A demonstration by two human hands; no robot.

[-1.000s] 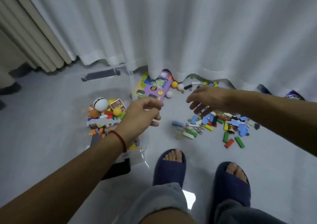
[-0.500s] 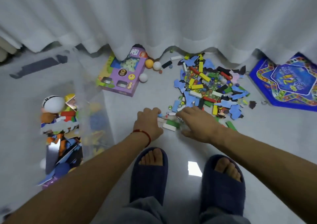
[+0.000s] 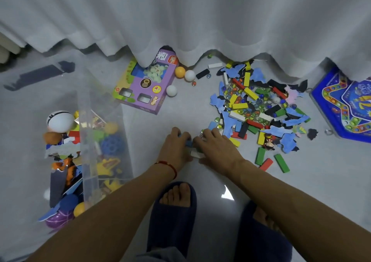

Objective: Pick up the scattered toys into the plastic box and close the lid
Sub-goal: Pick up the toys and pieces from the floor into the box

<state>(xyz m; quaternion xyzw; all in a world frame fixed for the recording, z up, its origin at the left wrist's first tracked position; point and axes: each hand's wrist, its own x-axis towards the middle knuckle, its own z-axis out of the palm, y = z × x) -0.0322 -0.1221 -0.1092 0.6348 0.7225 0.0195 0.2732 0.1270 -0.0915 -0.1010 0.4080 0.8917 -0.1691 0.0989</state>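
blocks [image 3: 195, 151] half hidden under both hands

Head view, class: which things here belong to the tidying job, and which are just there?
Part of the job:
plastic box, already part filled
pile of blocks, marbles and puzzle pieces
purple toy box
three balls
blue game board
left hand and right hand, gathering small pieces

Just there:
white curtain
slippers
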